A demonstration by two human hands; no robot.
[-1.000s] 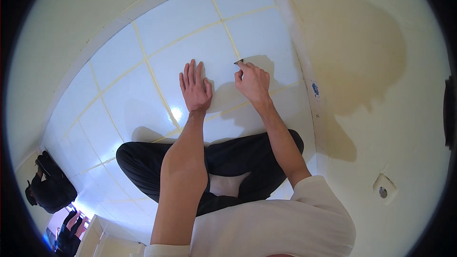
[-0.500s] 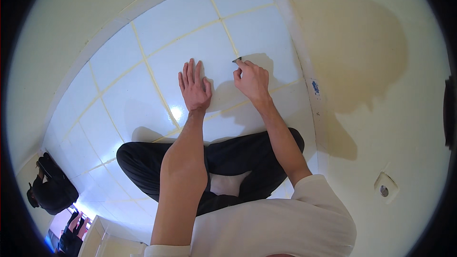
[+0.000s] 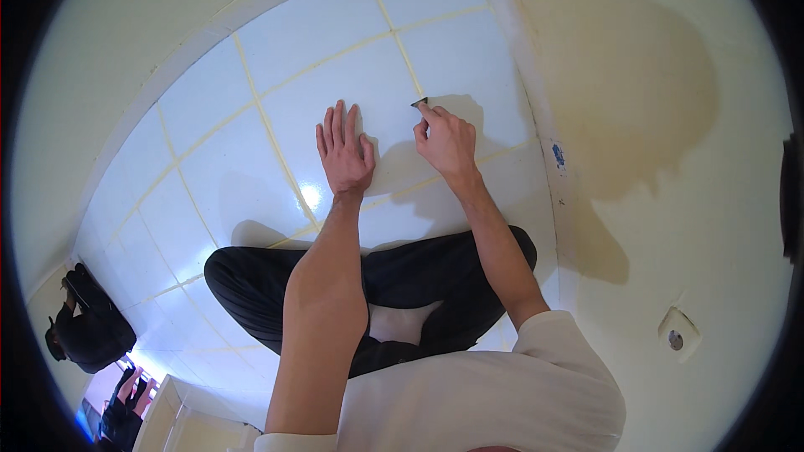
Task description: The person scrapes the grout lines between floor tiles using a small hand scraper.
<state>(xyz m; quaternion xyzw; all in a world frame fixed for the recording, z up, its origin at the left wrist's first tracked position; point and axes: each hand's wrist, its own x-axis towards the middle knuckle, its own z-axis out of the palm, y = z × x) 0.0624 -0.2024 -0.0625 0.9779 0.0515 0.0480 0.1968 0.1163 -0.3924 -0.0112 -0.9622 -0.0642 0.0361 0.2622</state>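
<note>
My right hand (image 3: 448, 141) pinches a small dark scraper blade (image 3: 420, 103) at twelve o'clock; it could slip toward my flat, open left hand (image 3: 343, 155).

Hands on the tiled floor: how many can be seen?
2. The left hand lies flat on a white floor tile. The right hand pinches a small dark tool at a grout line just beside it.
</note>
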